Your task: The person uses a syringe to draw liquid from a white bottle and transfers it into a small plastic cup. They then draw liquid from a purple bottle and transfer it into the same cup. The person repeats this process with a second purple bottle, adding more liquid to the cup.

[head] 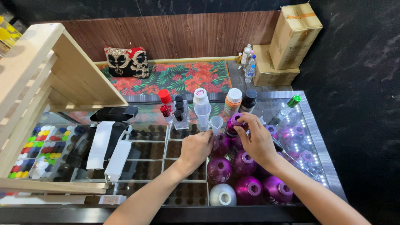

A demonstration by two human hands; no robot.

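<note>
Fingers of the right hand (257,139) pinch an upright purple bottle's (235,125) neck; left hand (198,148) curls beside it.

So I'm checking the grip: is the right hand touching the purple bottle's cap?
Touching. The head view shows the right hand with fingertips wrapped on the purple cap.

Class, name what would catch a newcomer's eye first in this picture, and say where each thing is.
The cluster of shiny purple round bottles at the near right of the glass counter stands out, with the left hand and right hand working just above them. Behind lies a bright red floral mat.
</note>
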